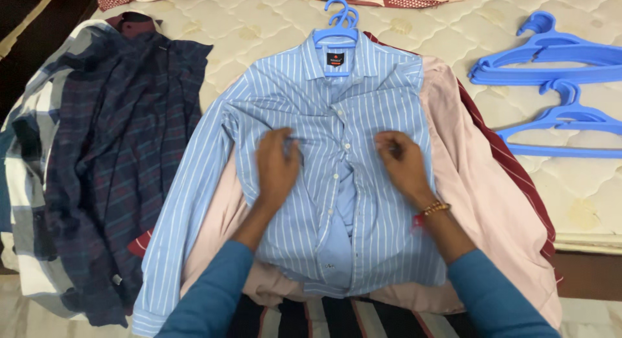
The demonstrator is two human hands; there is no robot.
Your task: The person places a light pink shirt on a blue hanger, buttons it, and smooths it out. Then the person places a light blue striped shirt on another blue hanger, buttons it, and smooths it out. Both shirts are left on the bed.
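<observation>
Two hands: yours, both on the striped blue shirt [324,182].
Left hand [276,169]: fingers pinching fabric.
Right hand [403,163]: fingers pinching fabric.
Beneath: pink shirt [479,202], bed [259,27].

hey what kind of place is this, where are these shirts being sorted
Most likely a bedroom at home. The blue striped shirt lies on a bare quilted mattress, with spare blue hangers beside it and a pile of checked shirts at the left.
</observation>
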